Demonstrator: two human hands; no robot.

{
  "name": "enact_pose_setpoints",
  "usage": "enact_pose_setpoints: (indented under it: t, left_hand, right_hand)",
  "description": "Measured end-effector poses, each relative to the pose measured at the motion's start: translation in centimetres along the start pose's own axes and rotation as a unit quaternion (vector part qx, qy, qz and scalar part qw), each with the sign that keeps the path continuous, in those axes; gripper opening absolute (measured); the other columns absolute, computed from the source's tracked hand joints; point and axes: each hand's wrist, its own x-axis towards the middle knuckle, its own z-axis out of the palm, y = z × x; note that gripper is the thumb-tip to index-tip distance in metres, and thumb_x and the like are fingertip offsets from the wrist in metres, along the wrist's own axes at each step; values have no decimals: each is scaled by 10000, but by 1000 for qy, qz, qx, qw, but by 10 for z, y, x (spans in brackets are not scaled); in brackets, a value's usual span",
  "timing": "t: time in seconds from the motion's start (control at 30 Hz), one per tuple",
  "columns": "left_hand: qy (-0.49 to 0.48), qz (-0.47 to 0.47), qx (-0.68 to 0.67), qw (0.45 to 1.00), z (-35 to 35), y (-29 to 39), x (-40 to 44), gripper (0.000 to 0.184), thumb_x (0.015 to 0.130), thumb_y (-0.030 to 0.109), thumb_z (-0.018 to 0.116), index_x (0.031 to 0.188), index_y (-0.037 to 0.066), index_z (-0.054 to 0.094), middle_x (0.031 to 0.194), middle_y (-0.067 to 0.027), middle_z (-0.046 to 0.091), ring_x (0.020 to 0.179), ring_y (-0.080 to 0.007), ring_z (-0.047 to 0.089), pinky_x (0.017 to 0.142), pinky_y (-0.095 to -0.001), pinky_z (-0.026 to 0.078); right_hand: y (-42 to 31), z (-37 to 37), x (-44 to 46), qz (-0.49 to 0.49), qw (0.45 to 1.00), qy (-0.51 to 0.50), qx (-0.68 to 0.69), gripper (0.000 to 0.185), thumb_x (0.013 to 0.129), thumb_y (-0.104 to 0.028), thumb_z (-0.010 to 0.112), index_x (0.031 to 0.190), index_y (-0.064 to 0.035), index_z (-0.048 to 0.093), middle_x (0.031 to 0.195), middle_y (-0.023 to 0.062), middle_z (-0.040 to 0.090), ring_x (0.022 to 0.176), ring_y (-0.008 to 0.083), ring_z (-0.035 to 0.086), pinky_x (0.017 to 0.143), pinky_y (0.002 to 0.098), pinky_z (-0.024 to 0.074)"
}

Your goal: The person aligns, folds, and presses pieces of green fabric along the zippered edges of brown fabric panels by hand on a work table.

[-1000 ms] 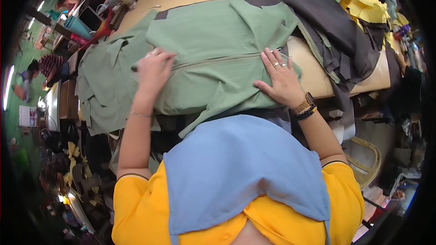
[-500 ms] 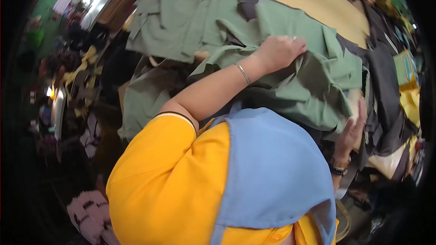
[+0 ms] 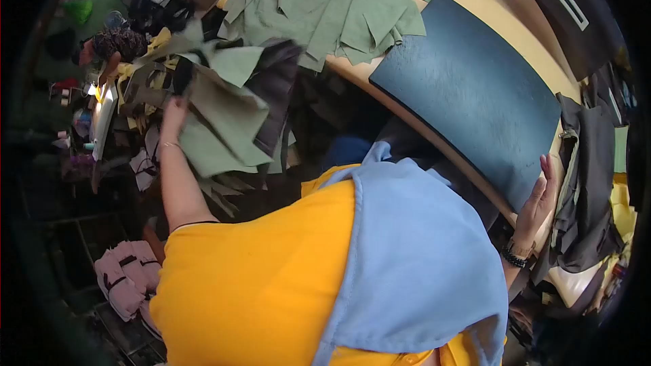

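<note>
At left of frame, the green cloth point(image 3: 227, 122) could slip down if the left hand point(image 3: 173, 118), its blurred pinch impossible to tell, has little hold; the right hand's point(image 3: 536, 205) fingers lie together.

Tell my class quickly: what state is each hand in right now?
Left hand: closed on the green-and-dark garment, slightly blurred.
Right hand: open, fingers extended, holding nothing visible, beside the dark board.
</note>
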Motion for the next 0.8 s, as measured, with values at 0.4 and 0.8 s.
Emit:
enact_pose_setpoints:
  t: [0.4,0.8]
  left_hand:
    - [180,-7,152,972,139,89,11,640,986,433,636,1566,298,403,1638,-60,362,1511,-324,320,1031,-864,227]
    - [85,561,-341,750,122,433,-154,451,920,75,716,1357,64,606,1536,-169,493,1466,-370,406,1197,-537,272]
  right_hand:
    - [-15,-25,11,26,980,-51,-190,381,1043,-325,581,1364,-124,619,1292,111,682,1243,314,611,1185,600,246]
    - [116,-118,62,141,910,133,-366,331,971,-438,651,1109,-146,720,1148,78,719,1118,298,658,989,547,466]
